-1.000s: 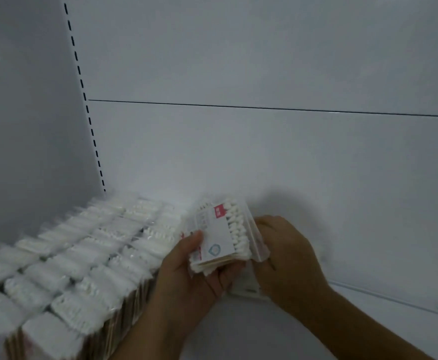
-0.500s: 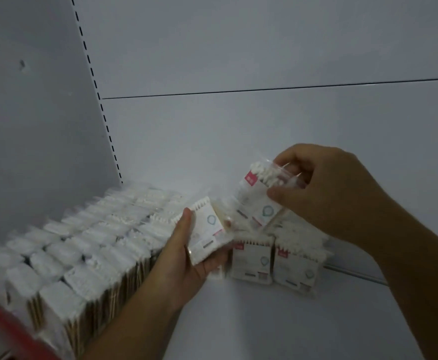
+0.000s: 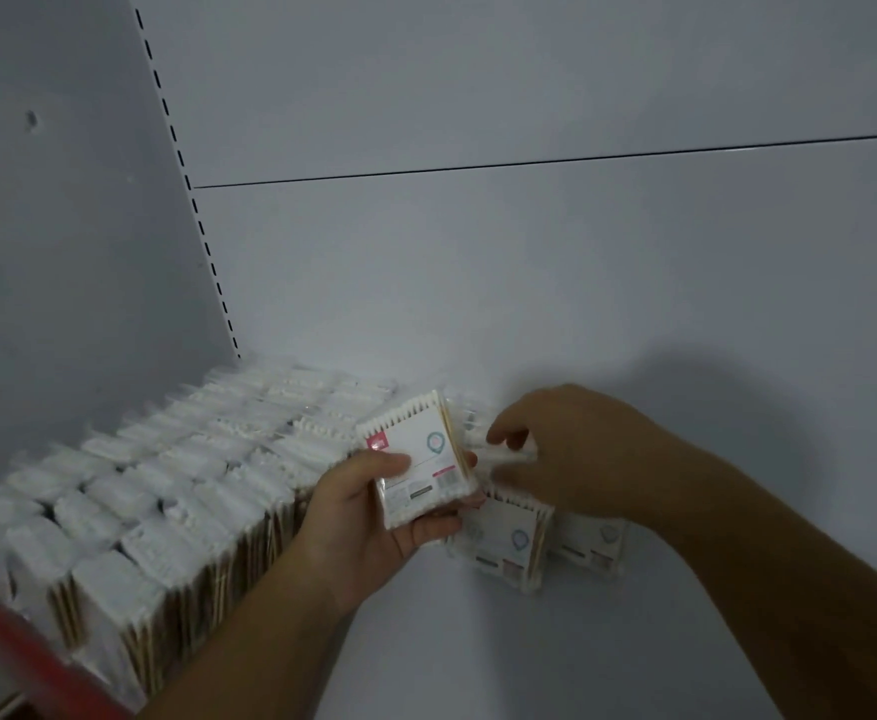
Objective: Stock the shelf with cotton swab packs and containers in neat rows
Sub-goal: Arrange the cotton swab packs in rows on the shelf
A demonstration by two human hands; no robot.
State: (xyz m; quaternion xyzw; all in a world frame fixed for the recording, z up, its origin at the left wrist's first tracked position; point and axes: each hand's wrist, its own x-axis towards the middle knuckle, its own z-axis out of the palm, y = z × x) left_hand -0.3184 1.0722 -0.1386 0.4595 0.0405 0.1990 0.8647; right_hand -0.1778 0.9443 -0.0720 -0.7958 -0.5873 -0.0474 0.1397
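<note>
White metal shelf (image 3: 322, 646), back corner: clear-wrapped wooden-stick cotton swab packs (image 3: 166, 491) in full rows, left. Left hand (image 3: 358, 517) grips one labelled pack (image 3: 418, 467); right hand (image 3: 561, 449), now lowered, pinches another pack (image 3: 510, 455) into the started row (image 3: 509, 550).

The left part of the shelf floor (image 3: 478, 657) is filled by tight rows of upright swab packs (image 3: 166, 485), set against the side panel (image 3: 62, 252) and the back panel (image 3: 530, 278). Just right of them, loose packs (image 3: 504, 548) are stood near the back panel, overlapped by the left hand (image 3: 363, 517), a held pack (image 3: 415, 470) and the right hand (image 3: 566, 449). Bare floor is left in front and further right.
</note>
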